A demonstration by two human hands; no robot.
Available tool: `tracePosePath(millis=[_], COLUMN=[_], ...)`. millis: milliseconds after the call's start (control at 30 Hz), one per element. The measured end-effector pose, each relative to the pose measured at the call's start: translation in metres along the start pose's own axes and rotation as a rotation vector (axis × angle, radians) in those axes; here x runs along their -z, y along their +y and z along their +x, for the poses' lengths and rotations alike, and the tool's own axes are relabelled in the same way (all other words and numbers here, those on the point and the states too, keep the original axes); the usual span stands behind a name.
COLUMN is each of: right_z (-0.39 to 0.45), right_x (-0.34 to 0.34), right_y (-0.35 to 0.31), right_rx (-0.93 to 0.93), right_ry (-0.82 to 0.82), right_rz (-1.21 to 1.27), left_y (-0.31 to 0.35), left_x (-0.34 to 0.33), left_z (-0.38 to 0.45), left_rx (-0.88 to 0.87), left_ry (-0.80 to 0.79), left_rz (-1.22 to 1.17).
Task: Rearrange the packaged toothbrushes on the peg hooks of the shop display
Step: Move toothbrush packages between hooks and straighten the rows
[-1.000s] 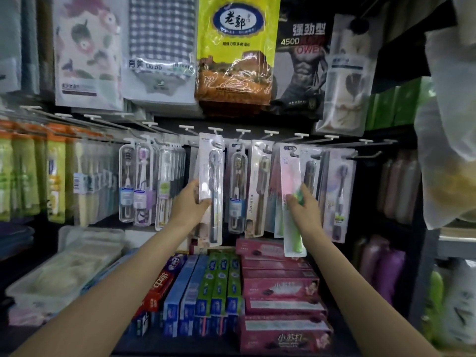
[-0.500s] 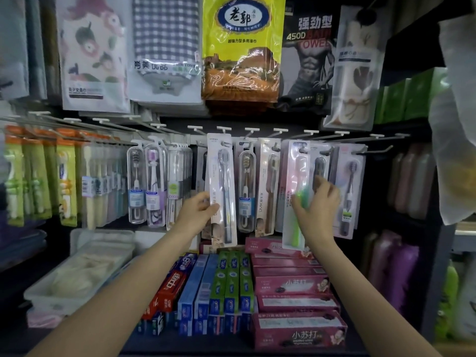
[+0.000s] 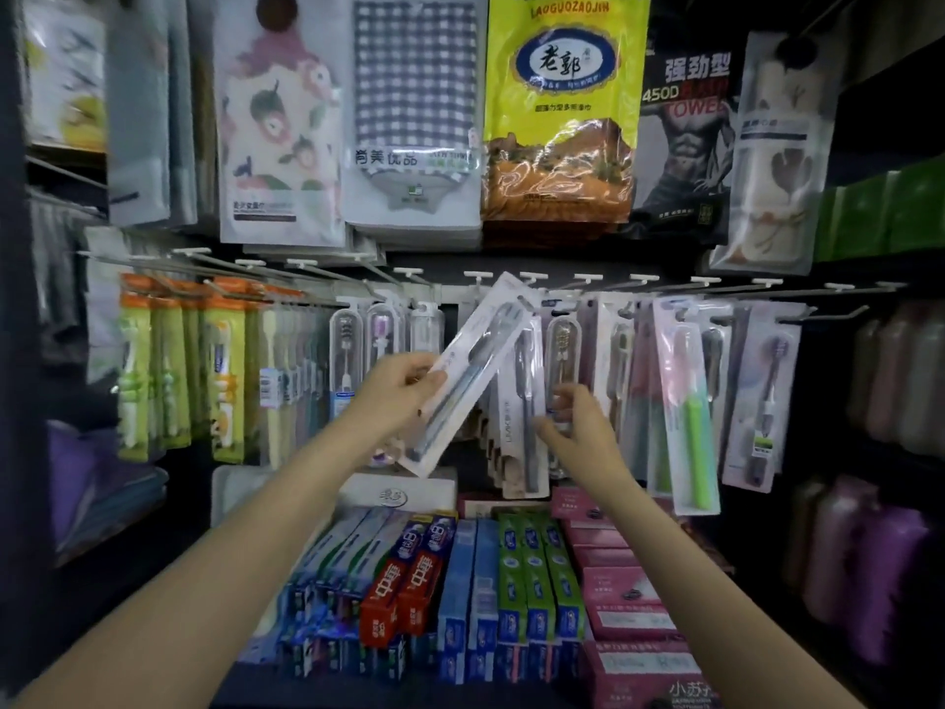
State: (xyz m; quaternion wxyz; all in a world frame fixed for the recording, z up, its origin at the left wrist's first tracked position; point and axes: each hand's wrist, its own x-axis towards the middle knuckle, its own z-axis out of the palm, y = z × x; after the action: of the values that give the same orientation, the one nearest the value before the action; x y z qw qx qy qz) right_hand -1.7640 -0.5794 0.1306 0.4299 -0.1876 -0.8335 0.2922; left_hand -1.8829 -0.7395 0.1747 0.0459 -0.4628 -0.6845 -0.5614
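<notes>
The left hand (image 3: 396, 388) holds a tilted toothbrush pack (image 3: 473, 371). The right hand (image 3: 575, 424), fingers loosely bent, touches hanging packs (image 3: 521, 401).

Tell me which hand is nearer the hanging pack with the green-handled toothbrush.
Right. The right hand is just left of the green-handled toothbrush pack, not touching; the left hand is farther left, gripping a tilted white toothbrush pack.

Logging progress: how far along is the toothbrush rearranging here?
Midway. Done: most packs hang in rows on the peg hooks. In hand: the left hand holds a white toothbrush pack tilted, apparently off its hook; the right hand touches the hanging packs. Left: rehanging the white toothbrush pack.
</notes>
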Motion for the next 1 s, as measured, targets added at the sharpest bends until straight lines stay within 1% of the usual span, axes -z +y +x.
tracePosePath(millis=[67, 133, 233, 300, 467, 600, 700, 800, 900, 1000], right_z=[0.003, 0.004, 0.002, -0.001, -0.013, -0.017, -0.012, -0.006, -0.006, -0.013], right_x=[-0.007, -0.012, -0.018, -0.021, -0.026, -0.016, -0.009, -0.009, -0.013, -0.016], right_y=[-0.002, -0.005, -0.008, -0.005, 0.005, 0.014, 0.017, 0.018, 0.024, 0.033], right_rx=[-0.042, -0.085, -0.161, -0.203, -0.257, -0.226, -0.229, -0.214, -0.218, -0.210], right_ry=[0.003, 0.000, -0.017, -0.016, -0.025, 0.154, 0.178, 0.240, 0.251, 0.286], right_rz=[0.019, 0.044, 0.071, 0.059, 0.012, -0.064, -0.088, -0.036, -0.004, 0.046], left_y=[0.006, 0.011, 0.019, 0.020, 0.008, -0.002, -0.012, -0.022, -0.029, -0.033], left_x=[0.020, 0.037, 0.050, 0.050, 0.040, 0.031, 0.019, 0.001, -0.018, -0.034], left_z=[0.010, 0.019, 0.027, 0.028, 0.018, 0.017, 0.016, 0.011, 0.009, 0.007], left_rx=[-0.073, -0.152, -0.170, -0.151, -0.115, -0.060, -0.026, 0.015, 0.024, 0.026], left_ry=[0.056, 0.079, 0.060, 0.047, -0.009, -0.021, -0.030, -0.056, -0.073, -0.064], left_rz=[0.186, 0.352, 0.422, 0.417, 0.306, 0.234, 0.195, 0.144, 0.185, 0.154])
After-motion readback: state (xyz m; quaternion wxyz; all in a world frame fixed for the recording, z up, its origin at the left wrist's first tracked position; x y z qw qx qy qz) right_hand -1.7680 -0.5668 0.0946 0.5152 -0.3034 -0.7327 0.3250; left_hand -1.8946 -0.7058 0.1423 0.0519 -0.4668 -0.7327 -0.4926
